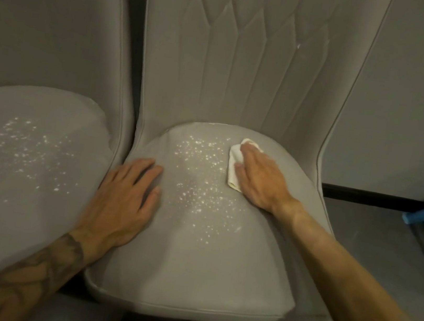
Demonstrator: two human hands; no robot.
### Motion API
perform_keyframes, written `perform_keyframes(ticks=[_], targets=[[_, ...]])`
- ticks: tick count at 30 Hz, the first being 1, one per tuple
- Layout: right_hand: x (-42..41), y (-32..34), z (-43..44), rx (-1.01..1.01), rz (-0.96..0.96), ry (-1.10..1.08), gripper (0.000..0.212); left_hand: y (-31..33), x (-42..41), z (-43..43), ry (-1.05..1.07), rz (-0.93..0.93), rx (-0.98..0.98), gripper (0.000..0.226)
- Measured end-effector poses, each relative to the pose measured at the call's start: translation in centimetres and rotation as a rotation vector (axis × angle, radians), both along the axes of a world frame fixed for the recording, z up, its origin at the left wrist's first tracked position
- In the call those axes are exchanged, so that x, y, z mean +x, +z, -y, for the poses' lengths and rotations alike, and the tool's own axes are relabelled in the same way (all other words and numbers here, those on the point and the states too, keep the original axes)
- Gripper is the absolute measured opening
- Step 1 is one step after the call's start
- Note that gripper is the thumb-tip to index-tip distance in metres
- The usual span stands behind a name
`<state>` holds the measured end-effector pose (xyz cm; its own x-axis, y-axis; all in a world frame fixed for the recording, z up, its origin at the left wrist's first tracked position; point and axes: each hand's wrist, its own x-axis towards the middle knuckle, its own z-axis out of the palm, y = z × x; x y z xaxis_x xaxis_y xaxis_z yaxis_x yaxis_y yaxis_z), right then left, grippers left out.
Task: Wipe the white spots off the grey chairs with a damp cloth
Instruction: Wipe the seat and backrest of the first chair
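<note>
Grey seat point(190, 261) speckled white; right hand point(260, 180) presses folded cloth point(234, 161) flat, left hand point(124, 202) splayed.

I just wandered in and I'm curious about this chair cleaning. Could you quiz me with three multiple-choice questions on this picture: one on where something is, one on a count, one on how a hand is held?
1. Where is the folded white cloth?
A. on the blue plastic stool
B. on the floor
C. on the far right part of the middle grey chair seat, under the right hand

2. How many seats show white spots?
A. one
B. two
C. none

3. How does the left hand lie?
A. flat, fingers straight, on the middle seat
B. curled round the cloth
C. lifted in the air

Answers: C, the right hand presses the cloth onto that seat; B, the middle seat and the left grey chair seat are both speckled; A, its palm rests by the seat's left edge.
</note>
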<state>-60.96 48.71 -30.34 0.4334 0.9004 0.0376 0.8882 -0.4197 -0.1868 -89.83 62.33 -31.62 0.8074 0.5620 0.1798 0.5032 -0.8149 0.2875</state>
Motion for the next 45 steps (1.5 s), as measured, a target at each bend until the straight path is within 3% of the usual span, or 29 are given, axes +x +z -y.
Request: perform_keyframes(ticks=[6, 12, 18, 23, 29, 35, 41, 45], targets=[[4.1, 0.8, -0.3, -0.006, 0.094, -0.195, 0.041, -0.3, 0.3, -0.1, 0.006, 0.004, 0.005, 0.055], [0.7, -0.1, -2.2, -0.014, -0.003, 0.079, 0.057, -0.7, 0.1, -0.2, -0.005, 0.013, 0.034, 0.052], [3.9, 0.5, -3.4, 0.008, 0.026, -0.127, 0.043, -1.0, 0.2, -0.4, 0.006, 0.025, 0.040, 0.052], [1.5, -0.3, -4.9, -0.011, -0.029, 0.125, 0.054, -1.1, 0.1, -0.4, 0.000, 0.022, 0.043, 0.053], [2.8, -0.3, -5.0, 0.041, 0.000, -0.057, 0.047, -1.3, 0.1, -0.6, 0.009, 0.029, 0.047, 0.052], [-0.2, -0.9, -7.7, 0.010, -0.019, 0.206, 0.051, -1.3, 0.0, -0.6, 0.005, 0.025, 0.059, 0.051], [2.9, -0.5, -5.8, 0.050, -0.006, -0.060, 0.041, -1.4, 0.1, -0.6, 0.013, 0.043, 0.063, 0.051], [-3.2, -0.8, -10.5, 0.057, -0.068, 0.093, 0.047, -1.2, 0.1, -0.5, 0.012, 0.037, 0.060, 0.051]])
